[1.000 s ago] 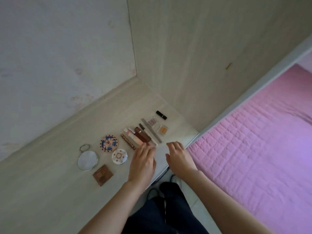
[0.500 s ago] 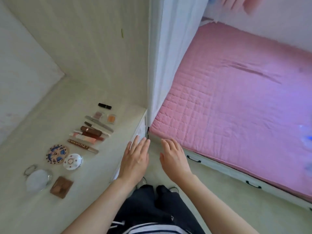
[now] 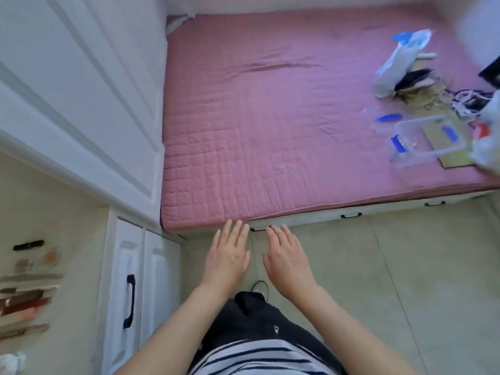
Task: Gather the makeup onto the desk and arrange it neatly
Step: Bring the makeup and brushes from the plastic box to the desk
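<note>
Head view has both the left hand [image 3: 228,262] and right hand [image 3: 288,262] flat and empty over the floor, the makeup [image 3: 25,290] lined up on the worktop [image 3: 67,212] at far left (blurred), so stray pieces among the bed clutter [image 3: 422,109] could be missed.

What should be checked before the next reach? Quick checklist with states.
1. Left hand free: ok, fingers straight, holds nothing.
2. Right hand free: ok, fingers straight, holds nothing.
3. Makeup row lined up on the desk: ok, side by side, though blurred.
4. More makeup left on the pink bed: cannot tell; the pile at its far right is blurred.
5. Clear container on the bed empty: cannot tell.
6. Floor toward the bed unobstructed: ok.
</note>
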### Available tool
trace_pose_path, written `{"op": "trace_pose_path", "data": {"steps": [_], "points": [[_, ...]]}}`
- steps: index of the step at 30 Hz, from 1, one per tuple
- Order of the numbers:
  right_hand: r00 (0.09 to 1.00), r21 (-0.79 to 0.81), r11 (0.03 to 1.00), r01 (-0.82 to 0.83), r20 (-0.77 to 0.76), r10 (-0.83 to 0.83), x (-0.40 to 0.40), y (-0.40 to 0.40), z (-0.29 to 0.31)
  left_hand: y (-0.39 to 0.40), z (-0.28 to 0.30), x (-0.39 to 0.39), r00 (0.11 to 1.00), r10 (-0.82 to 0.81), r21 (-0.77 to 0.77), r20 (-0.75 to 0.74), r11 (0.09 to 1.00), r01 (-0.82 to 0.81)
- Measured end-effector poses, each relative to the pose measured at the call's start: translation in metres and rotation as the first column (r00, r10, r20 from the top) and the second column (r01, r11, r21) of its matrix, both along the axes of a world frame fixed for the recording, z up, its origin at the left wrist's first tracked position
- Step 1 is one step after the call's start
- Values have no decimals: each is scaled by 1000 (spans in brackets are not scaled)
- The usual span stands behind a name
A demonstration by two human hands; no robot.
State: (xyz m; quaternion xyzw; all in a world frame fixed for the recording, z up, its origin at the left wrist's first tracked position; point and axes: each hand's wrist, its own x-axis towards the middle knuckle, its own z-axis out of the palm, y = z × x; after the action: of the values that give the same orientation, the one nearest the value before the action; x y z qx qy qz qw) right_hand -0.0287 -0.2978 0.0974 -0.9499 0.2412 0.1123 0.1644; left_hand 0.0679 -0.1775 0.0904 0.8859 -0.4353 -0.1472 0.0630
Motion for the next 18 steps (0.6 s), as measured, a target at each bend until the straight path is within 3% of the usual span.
{"op": "trace_pose_path", "data": {"steps": [6, 18], "points": [[942, 23, 942, 335, 3, -336, -70, -57, 1, -83, 5, -37, 966, -260, 21, 14, 966, 259], [654, 60, 652, 756, -22, -756, -162, -140, 5, -237, 12, -84, 764, -646, 35, 1, 763, 645]]}}
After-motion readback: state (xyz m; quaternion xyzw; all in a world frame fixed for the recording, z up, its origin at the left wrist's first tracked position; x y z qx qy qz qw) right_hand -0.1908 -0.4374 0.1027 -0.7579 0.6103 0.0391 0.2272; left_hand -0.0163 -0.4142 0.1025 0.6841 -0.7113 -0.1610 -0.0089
